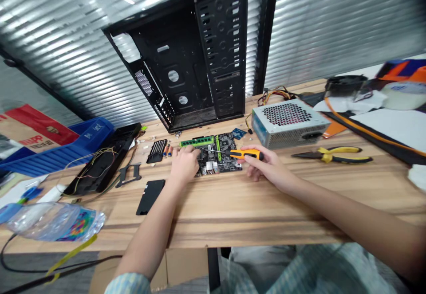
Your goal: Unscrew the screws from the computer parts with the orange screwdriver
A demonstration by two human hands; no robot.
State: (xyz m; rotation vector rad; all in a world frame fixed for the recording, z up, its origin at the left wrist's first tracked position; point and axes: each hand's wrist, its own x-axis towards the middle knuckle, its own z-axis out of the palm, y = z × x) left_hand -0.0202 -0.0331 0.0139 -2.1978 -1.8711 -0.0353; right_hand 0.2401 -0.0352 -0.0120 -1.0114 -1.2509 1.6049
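A small motherboard (225, 145) lies flat on the wooden table (233, 205), a green memory stick (197, 142) along its far left edge. My right hand (266, 166) grips an orange-handled screwdriver (245, 154) whose shaft points left onto the board. My left hand (184, 164) rests on the board's left side, fingers curled beside the screwdriver tip; what they pinch, if anything, is too small to make out.
An open black computer case (199, 54) stands behind the board. A grey power supply (286, 123) sits to the right, yellow-handled pliers (333, 154) beyond it. Left: a bit holder (157, 150), black drive (151, 196), case panel (103, 161), blue bins (66, 147), plastic bag (56, 222).
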